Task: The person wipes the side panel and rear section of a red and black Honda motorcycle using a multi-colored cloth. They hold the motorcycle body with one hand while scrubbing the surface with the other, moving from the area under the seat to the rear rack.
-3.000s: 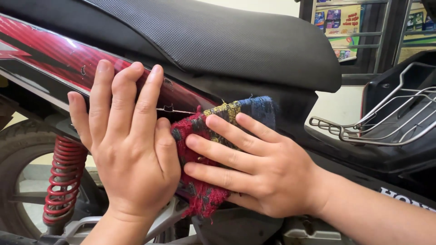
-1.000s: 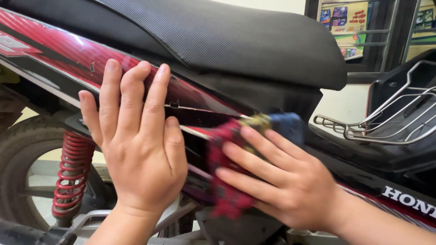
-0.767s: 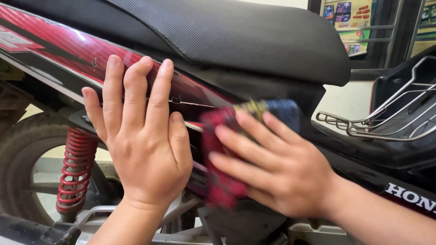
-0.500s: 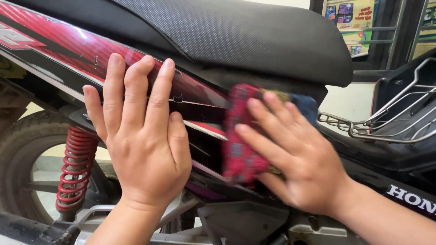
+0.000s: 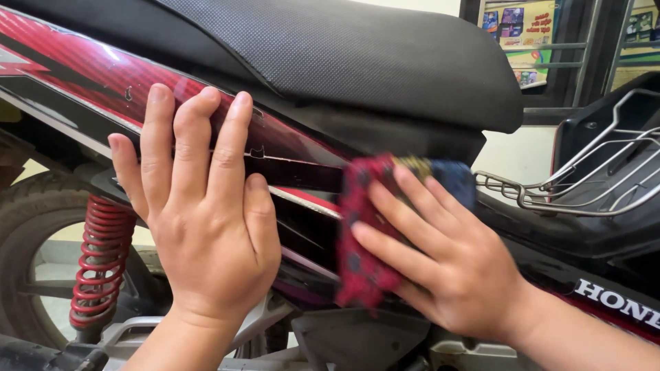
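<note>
My left hand lies flat with fingers together on the red and black side panel of a motorcycle, just under the black textured seat. My right hand presses a red checked cloth with a blue and yellow edge against the panel, to the right of my left hand. The cloth is blurred from motion. A crack shows in the panel beside my left index finger.
A red coil shock spring and the rear tyre sit at the lower left. A second black motorcycle with a wire basket stands at the right. A window frame with posters is behind.
My right hand has slid the cloth to the right and up along the panel, then slightly back down. My left hand stays pressed flat in the same place.
</note>
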